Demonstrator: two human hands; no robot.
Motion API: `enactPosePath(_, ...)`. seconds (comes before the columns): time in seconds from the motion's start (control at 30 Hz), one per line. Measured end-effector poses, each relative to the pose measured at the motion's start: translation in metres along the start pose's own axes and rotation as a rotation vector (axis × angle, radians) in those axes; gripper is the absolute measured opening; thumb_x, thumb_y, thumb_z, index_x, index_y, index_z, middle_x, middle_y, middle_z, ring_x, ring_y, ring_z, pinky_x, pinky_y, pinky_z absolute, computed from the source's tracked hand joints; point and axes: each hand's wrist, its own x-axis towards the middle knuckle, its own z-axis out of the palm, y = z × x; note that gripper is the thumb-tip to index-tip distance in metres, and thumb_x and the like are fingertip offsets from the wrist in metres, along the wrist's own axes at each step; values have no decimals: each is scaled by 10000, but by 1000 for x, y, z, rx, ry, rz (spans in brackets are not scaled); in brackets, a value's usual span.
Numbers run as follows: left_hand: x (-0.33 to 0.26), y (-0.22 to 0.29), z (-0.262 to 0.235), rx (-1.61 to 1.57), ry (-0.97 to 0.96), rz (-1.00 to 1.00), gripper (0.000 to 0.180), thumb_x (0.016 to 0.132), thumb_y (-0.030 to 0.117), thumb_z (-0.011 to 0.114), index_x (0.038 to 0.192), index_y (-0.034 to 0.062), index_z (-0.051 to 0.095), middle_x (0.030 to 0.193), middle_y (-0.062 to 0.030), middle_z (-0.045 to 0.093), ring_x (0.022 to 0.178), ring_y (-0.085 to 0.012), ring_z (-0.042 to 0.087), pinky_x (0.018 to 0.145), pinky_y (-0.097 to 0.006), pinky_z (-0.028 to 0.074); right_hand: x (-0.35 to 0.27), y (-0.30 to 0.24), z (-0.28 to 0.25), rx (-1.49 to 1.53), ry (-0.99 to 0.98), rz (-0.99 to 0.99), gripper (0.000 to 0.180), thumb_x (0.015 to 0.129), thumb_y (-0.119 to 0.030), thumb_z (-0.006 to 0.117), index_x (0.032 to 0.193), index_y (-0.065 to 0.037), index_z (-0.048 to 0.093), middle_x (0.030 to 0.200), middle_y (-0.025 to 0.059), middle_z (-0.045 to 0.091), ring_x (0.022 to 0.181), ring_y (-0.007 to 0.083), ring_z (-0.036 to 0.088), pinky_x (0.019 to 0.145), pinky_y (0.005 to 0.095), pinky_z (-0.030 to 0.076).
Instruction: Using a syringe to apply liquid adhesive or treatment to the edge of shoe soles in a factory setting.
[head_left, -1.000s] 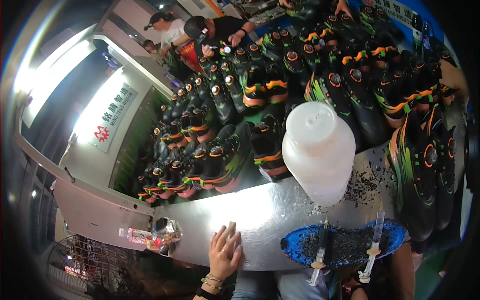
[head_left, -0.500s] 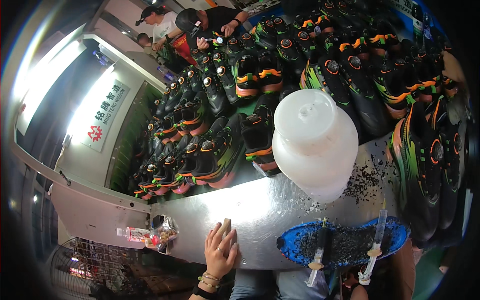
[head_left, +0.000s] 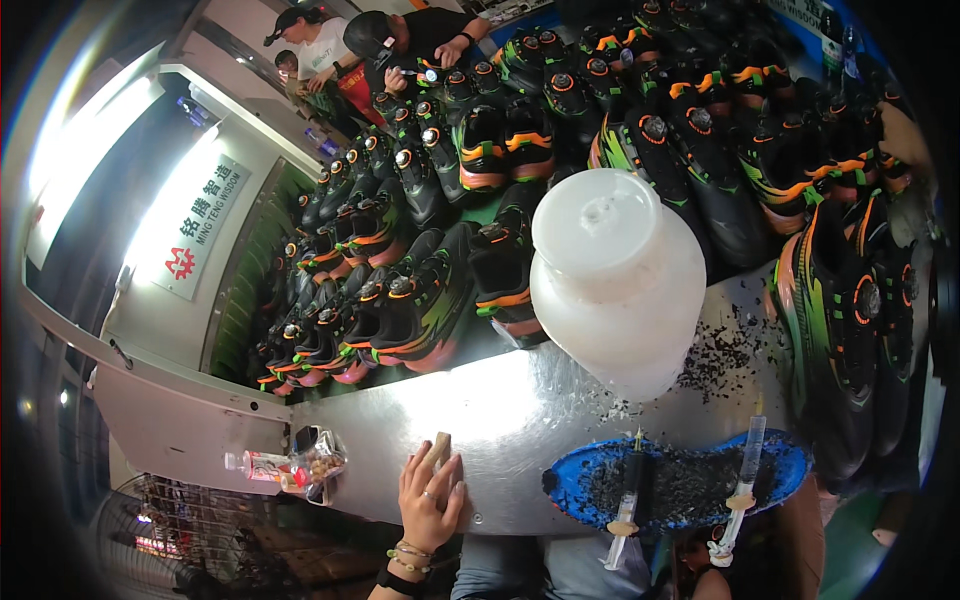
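Note:
My left hand (head_left: 430,497) lies on the metal tabletop near its front edge, wearing a ring, bracelets and a dark band. Its fingers are closed around a small tan stick-shaped block (head_left: 438,448), whose far end sticks out beyond them. I do not see my right hand. To the right of my left hand, a blue insole (head_left: 580,470) strewn with black crumbs rests at the table's edge. Across it lie two syringes, one with dark contents (head_left: 632,485) and one clear (head_left: 750,470); both reach past the front edge.
A big white plastic bottle (head_left: 640,310) stands mid-table, with black crumbs (head_left: 725,360) beside it. Rows of black, orange and green shoes (head_left: 425,310) fill the back, and more shoes (head_left: 840,350) stand at right. A small bottle (head_left: 262,467) lies at left. Two people work behind.
The whole view has shifted slightly, so things sit a little farther left. My left hand keeps its hold on the tan block in nearly the same spot.

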Motion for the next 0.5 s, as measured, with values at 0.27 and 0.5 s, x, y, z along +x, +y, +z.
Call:
enactPosePath(0.27, 6, 3, 1, -10, 20, -6, 389, 825, 161, 662, 1213, 134, 662, 1329, -139, 567, 1321, -345, 457, 1105, -502, 313, 6, -17, -27, -527, 105, -157, 607, 756, -328, 749, 1235, 11, 590, 1143, 224, 664, 1066, 373, 639, 937, 430, 495)
enactPosePath(0.5, -1, -1, -4, 12, 38, -2, 387, 828, 191, 673, 1213, 150, 665, 1323, -133, 575, 1305, -334, 476, 1098, -502, 322, -54, -89, -16, -643, 242, -165, 651, 768, -449, 723, 1190, 34, 614, 1104, 246, 670, 1051, 369, 649, 920, 432, 495)
